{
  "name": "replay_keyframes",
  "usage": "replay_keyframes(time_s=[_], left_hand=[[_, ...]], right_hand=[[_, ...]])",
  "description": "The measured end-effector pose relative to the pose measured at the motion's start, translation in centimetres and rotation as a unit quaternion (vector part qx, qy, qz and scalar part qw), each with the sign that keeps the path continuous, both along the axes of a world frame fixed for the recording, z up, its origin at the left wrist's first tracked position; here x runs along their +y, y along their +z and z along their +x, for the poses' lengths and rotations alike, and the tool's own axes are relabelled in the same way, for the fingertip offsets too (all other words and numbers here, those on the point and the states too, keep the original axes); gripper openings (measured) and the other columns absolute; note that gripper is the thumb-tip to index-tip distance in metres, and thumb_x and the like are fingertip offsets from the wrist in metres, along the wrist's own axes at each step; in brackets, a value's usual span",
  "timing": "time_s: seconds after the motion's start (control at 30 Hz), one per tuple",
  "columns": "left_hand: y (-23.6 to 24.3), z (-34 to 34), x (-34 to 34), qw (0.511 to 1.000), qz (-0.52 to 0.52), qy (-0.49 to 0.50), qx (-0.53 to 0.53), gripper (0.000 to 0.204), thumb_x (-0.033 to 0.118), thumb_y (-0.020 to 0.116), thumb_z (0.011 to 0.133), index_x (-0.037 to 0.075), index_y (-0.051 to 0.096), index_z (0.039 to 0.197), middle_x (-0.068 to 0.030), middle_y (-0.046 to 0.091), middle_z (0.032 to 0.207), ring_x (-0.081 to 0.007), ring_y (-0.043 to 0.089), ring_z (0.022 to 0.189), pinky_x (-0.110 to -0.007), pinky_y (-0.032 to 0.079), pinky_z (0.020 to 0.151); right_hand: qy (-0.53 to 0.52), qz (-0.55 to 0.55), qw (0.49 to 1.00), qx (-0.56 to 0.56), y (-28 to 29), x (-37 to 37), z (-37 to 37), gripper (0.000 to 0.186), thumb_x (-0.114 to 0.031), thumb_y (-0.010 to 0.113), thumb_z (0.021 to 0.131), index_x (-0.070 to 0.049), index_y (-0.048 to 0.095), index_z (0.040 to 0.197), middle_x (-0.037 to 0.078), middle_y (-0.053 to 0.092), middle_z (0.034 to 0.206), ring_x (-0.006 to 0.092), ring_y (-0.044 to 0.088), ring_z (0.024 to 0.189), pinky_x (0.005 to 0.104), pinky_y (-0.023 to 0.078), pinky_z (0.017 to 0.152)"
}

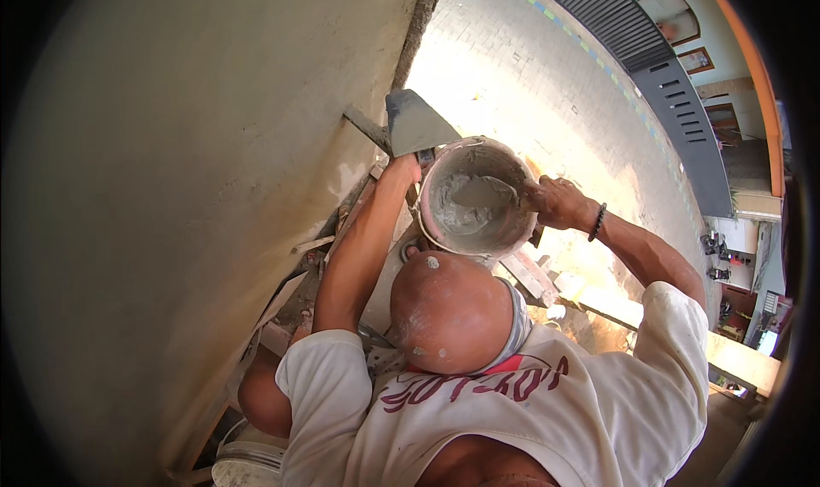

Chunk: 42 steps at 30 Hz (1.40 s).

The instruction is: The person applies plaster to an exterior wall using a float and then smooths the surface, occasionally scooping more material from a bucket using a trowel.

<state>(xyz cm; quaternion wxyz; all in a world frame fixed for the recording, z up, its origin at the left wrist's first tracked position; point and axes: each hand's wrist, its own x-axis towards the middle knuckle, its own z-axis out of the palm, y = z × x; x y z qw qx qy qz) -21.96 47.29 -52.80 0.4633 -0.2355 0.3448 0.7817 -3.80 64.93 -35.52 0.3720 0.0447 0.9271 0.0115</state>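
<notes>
My left hand (411, 167) is closed round the handle of a trowel (418, 125). The trowel's grey, flat blade points up and away from me, beside the corner of the plastered wall. Just right of that hand is a round bucket (433, 222), tilted so its mouth faces me. Wet grey mortar (475, 203) lies in the bottom and smears the inner walls. My right hand (561, 203) grips the bucket's right rim, with the fingers partly hidden at the edge. The bucket is above my bent knee (448, 312), which has grey splashes on it.
A smooth plastered wall (171, 188) fills the left side. Planks (598, 303) and wooden pieces of a scaffold lie below and around me. A second, pale bucket (248, 466) stands at the lower left. Far below runs a paved street (530, 77) with a dark gate (675, 102).
</notes>
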Motion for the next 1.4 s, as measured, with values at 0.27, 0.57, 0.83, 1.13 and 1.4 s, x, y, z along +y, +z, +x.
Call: replay_keyframes(time_s=[0.27,0.57,0.83,1.13,1.4], left_hand=[[-2.3,0.5,2.5,0.995,-0.014,-0.066,0.079,0.038,0.034,0.052,0.093,0.002,0.061,0.112,-0.0087,0.064,0.107,-0.0205,0.062,0.094,-0.044,0.052,0.074],[-0.7,4.2,6.9,0.917,-0.159,-0.073,0.358,0.043,0.024,0.05,0.095,-0.011,0.039,0.119,-0.0247,0.057,0.115,-0.0259,0.059,0.098,-0.04,0.05,0.077],[-1.2,4.1,6.0,0.962,-0.006,0.035,0.271,0.039,0.037,0.047,0.096,-0.001,0.044,0.106,-0.0147,0.058,0.103,-0.0219,0.059,0.092,-0.036,0.049,0.081],[1.4,4.1,4.6,0.964,0.048,0.088,0.246,0.029,0.03,0.045,0.098,0.002,0.049,0.101,-0.0084,0.056,0.096,-0.0159,0.057,0.089,-0.033,0.051,0.073],[1.9,4.7,3.1,0.942,0.025,0.056,0.329,0.02,0.018,0.056,0.092,0.002,0.054,0.105,-0.006,0.061,0.095,-0.0135,0.061,0.083,-0.031,0.052,0.069]], right_hand=[[0.28,0.127,0.942,0.131,3.2,-2.7,-2.9,0.03,-0.025,0.054,0.091,-0.012,0.06,0.117,0.014,0.056,0.093,0.0268,0.061,0.082,0.0365,0.052,0.07],[0.263,0.226,0.934,0.083,-7.1,0.5,2.8,0.04,-0.016,0.057,0.085,0.003,0.054,0.12,0.019,0.061,0.083,0.0283,0.064,0.073,0.0349,0.053,0.054],[0.142,0.018,0.989,0.046,-5.7,-0.3,6.5,0.017,-0.006,0.054,0.085,0.007,0.058,0.094,0.019,0.062,0.066,0.0329,0.067,0.069,0.0435,0.055,0.057],[0.073,-0.004,0.997,-0.024,-2.6,0.1,6.0,0.037,-0.013,0.049,0.09,-0.005,0.052,0.126,0.018,0.063,0.076,0.0323,0.067,0.073,0.0427,0.054,0.064],[0.002,0.009,0.995,0.101,-4.8,1.4,4.5,0.052,-0.011,0.049,0.088,-0.009,0.041,0.14,0.021,0.064,0.082,0.036,0.067,0.072,0.0447,0.056,0.064]])
